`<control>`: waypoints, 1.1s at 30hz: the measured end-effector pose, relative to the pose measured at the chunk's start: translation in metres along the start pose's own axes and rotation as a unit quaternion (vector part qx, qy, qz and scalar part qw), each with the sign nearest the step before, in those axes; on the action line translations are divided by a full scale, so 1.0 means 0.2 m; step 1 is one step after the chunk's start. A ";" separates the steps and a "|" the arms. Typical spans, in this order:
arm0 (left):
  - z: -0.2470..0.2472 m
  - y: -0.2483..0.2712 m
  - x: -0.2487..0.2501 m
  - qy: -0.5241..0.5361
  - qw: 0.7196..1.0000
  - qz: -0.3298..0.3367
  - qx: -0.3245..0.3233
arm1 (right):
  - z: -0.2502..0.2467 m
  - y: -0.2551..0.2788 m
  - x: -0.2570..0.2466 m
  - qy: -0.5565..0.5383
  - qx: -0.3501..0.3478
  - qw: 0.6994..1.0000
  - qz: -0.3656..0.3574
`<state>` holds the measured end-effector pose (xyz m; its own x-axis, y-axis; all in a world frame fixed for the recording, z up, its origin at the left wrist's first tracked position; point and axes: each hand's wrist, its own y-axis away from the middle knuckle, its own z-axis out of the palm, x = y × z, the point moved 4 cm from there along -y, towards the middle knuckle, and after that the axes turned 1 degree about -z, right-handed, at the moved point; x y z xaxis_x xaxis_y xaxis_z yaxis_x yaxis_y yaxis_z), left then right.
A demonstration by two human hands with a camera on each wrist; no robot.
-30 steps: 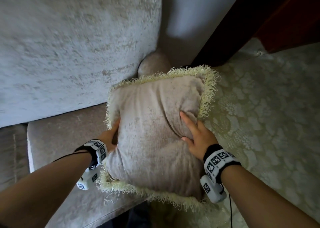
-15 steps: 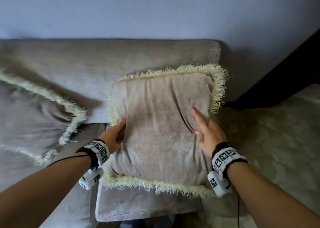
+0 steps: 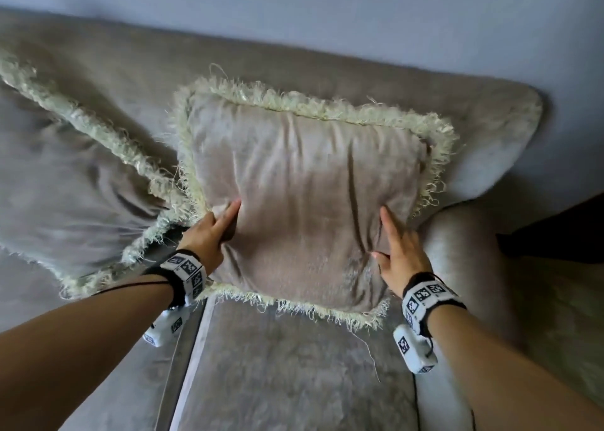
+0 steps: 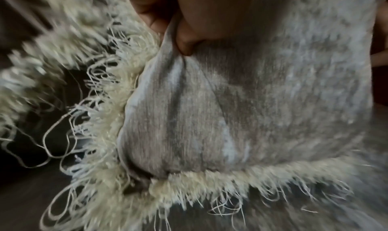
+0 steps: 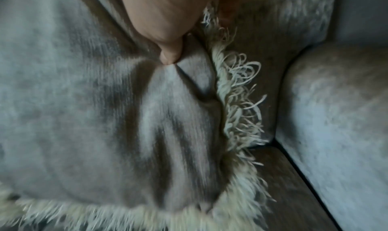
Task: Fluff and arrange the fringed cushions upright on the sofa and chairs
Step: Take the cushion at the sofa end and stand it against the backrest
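Note:
A beige cushion (image 3: 304,208) with a pale fringe stands on the sofa seat (image 3: 294,371) and leans on the backrest (image 3: 359,81), next to the right armrest (image 3: 464,251). My left hand (image 3: 215,231) grips its left edge, thumb (image 4: 184,43) pinching the fabric in front while the fingers go behind. On the right side, my right hand (image 3: 392,251) holds the cushion with the thumb (image 5: 168,51) dug into the front. One finger lies straight up the face, and the others are hidden behind the fringe (image 5: 235,88). A second fringed cushion (image 3: 65,185) slumps at the left.
The second cushion's fringe touches the held cushion's left edge. A patterned carpet (image 3: 562,316) lies right of the armrest, with dark furniture (image 3: 555,231) beyond it. A plain wall (image 3: 327,12) rises behind the sofa.
The cushion went from the sofa's right end to standing on the seat against the backrest. Both hands kept hold of its sides and moved with it.

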<state>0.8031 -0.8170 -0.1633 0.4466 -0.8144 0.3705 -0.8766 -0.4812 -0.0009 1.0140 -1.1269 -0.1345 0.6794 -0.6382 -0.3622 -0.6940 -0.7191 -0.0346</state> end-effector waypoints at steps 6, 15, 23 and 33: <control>0.39 -0.03 -0.10 0.001 0.996 0.085 -0.024 | 0.33 0.01 0.22 -0.018 -0.028 0.995 0.098; 0.42 -0.02 -0.18 0.013 0.996 0.087 -0.026 | 0.41 0.02 0.17 -0.049 -0.005 0.992 0.113; 0.34 0.22 -0.22 0.042 0.993 0.017 -0.108 | 0.07 0.09 0.09 0.017 0.037 0.996 0.084; 0.55 0.28 -0.27 -0.030 0.971 -0.135 -0.195 | -0.26 -0.24 -0.11 0.283 -0.051 0.941 -0.178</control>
<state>0.7490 -0.8351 -0.2848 0.6690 -0.6988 0.2530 -0.7219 -0.5300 0.4449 1.0442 -1.0929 -0.0756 0.9025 -0.3753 0.2114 -0.3919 -0.9191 0.0411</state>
